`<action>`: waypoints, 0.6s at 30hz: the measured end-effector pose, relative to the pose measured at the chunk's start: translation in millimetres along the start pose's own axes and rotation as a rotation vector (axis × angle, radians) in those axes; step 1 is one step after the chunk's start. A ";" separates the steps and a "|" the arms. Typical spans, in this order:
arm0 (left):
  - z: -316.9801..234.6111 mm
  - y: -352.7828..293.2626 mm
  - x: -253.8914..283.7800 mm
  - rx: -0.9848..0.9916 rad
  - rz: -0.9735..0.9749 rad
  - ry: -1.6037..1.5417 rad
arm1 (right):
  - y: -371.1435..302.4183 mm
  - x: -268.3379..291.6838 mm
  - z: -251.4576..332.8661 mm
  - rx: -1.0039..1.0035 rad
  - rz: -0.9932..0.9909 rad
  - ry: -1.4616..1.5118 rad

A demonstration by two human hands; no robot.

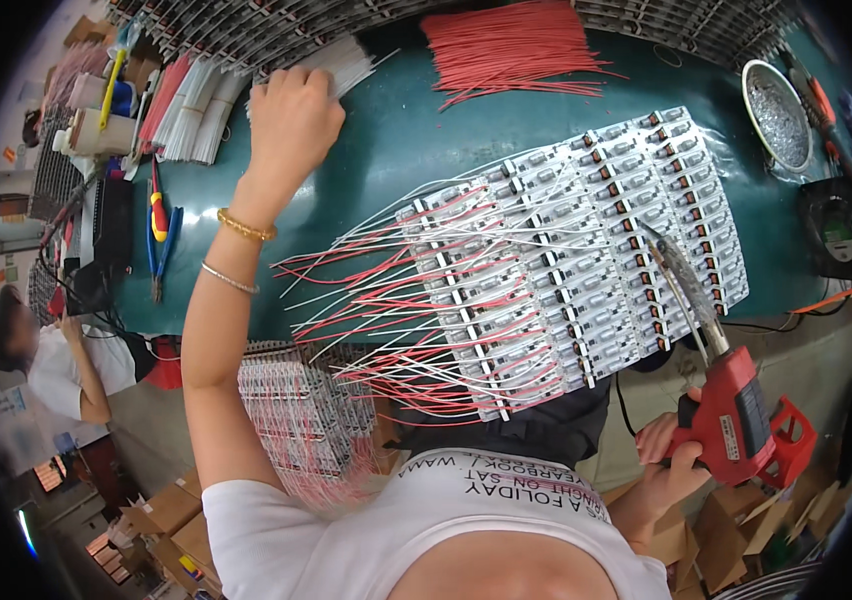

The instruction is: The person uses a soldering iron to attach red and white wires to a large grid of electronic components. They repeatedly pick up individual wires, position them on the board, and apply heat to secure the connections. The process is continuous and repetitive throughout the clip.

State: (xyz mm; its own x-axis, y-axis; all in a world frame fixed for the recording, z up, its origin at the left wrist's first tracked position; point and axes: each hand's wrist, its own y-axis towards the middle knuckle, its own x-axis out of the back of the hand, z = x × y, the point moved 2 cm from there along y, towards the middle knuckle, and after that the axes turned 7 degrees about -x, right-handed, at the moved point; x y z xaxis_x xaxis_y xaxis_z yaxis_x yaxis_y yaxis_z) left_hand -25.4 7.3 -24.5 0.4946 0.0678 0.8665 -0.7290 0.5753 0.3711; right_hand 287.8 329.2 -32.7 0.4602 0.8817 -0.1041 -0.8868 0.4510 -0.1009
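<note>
My right hand grips a red soldering gun by its handle. The gun's metal tip reaches over a panel of small circuit boards, on the boards' right half. Stretched far forward, my left hand is closed at the left end of a pile of white wires; its fingertips are hidden, so I cannot make out what they hold. Red and white wires trail leftward from the panel's left columns, and some white ones lie across its middle.
A pile of red wires lies at the back, with bundled white wires at far left. Pliers rest on the green table. A metal bowl stands far right. A stack of wired panels sits below; another person is at left.
</note>
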 end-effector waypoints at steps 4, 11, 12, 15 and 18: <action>3.4 4.3 -4.9 -0.059 -0.001 -0.077 | -2.7 -0.7 1.2 0.065 0.040 -0.027; -15.6 4.5 30.1 0.112 -0.231 -0.381 | -9.8 5.2 3.5 -0.003 -0.058 0.002; -21.3 3.8 39.9 0.181 -0.179 -0.637 | -9.8 6.5 2.9 -0.008 -0.058 0.003; -58.0 0.8 67.2 0.319 0.014 -1.251 | -9.6 7.6 2.8 -0.001 -0.031 -0.027; -112.8 -1.4 87.7 0.267 0.156 -1.412 | -13.8 6.2 2.5 0.022 -0.050 -0.030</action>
State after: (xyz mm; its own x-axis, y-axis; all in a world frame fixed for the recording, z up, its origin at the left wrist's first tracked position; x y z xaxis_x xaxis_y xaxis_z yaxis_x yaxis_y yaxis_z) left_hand 72.4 104.4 13.3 -0.3536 -0.8231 0.4445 -0.8738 0.4602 0.1572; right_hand 302.8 328.8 -29.5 0.5029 0.8615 -0.0702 -0.8635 0.4973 -0.0838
